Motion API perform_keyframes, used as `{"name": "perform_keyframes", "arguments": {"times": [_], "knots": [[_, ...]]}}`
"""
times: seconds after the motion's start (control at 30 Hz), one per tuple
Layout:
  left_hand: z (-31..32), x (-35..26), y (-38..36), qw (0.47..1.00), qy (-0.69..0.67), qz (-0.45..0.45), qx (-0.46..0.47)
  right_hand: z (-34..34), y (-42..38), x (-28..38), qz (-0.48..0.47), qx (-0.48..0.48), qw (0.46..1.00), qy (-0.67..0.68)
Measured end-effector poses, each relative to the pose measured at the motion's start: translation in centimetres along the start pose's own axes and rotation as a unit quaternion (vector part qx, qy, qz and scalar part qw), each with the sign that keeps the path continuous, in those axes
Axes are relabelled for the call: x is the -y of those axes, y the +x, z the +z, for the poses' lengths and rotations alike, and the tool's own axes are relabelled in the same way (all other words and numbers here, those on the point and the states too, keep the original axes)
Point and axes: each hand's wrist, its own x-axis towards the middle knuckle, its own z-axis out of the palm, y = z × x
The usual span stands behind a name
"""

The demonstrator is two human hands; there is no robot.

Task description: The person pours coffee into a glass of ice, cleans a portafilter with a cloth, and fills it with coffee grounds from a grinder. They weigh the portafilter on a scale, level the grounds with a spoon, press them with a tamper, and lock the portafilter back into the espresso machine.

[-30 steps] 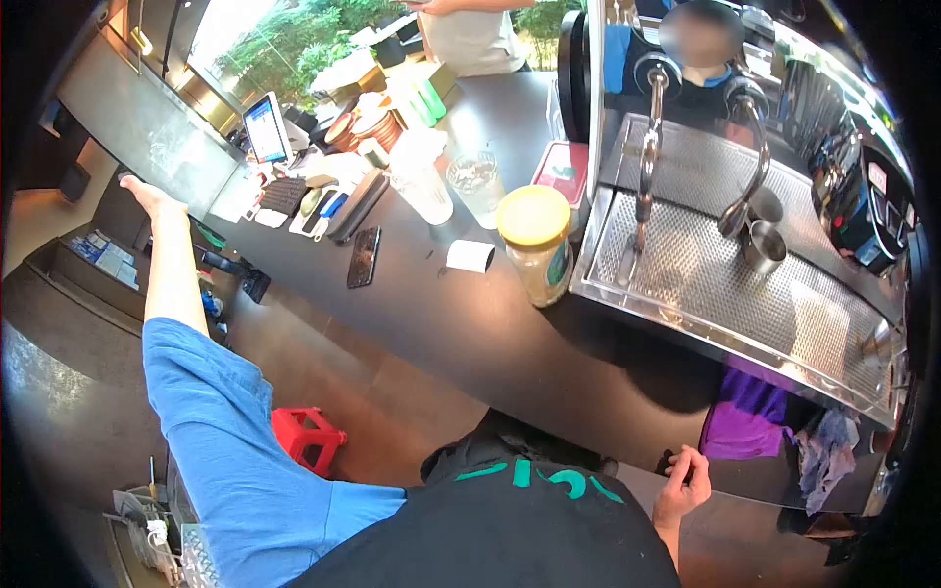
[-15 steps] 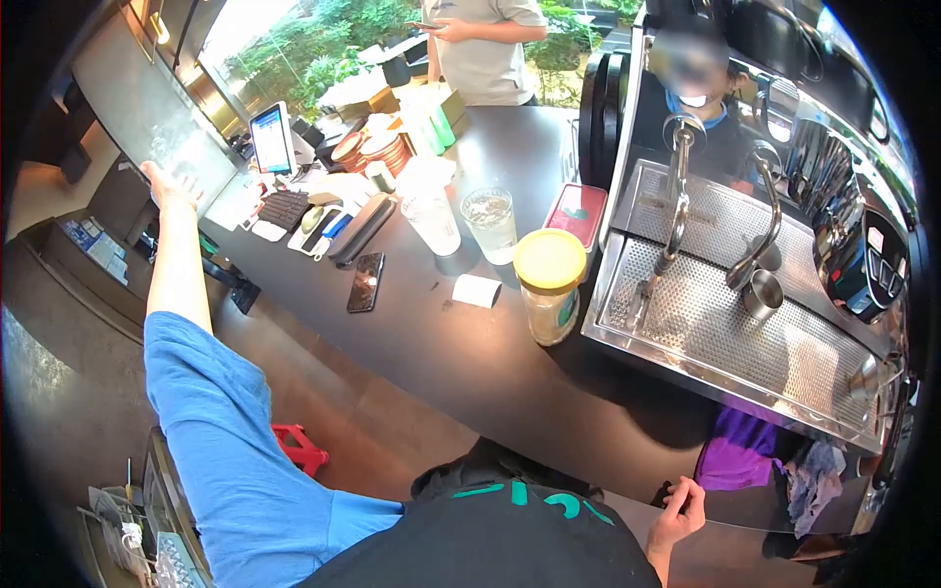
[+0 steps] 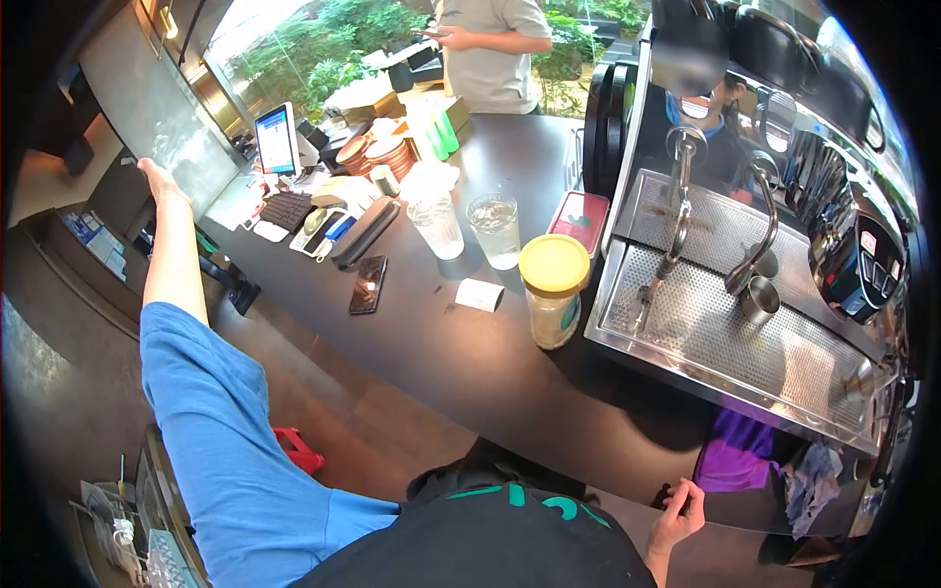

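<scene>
My left hand point(image 3: 165, 183) is stretched far out to the left, held in the air beyond the counter's end. It appears flat and edge-on, thumb up, with nothing in it. At the lower right, my right hand point(image 3: 678, 517) is by the counter's front edge with its fingers curled. A small dark thing shows at its fingertips, too hidden to name. Nearest to it hangs a purple cloth point(image 3: 733, 459). On the counter point(image 3: 421, 338) stand two clear cups, one of them a cup of cloudy liquid point(image 3: 495, 240), and a yellow-lidded jar point(image 3: 555, 309).
An espresso machine point(image 3: 725, 323) with a metal pitcher point(image 3: 760, 300) fills the right side. A phone point(image 3: 368, 285), a paper slip point(image 3: 479, 295), a long dark case point(image 3: 366, 233) and a tablet screen point(image 3: 275, 142) are on the counter. Another person point(image 3: 493, 59) stands across it.
My left hand has turned, so its spread fingers now show edge-on. The view has shifted slightly. My right hand stays where it was.
</scene>
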Motion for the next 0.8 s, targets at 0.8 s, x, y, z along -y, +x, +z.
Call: {"name": "perform_keyframes", "arguments": {"times": [0.8], "knots": [[6.3,-0.6,-40.7,0.77,-0.078,0.003,0.634,0.2,0.0,-0.6,-0.003,-0.017,1.0,-0.018]]}}
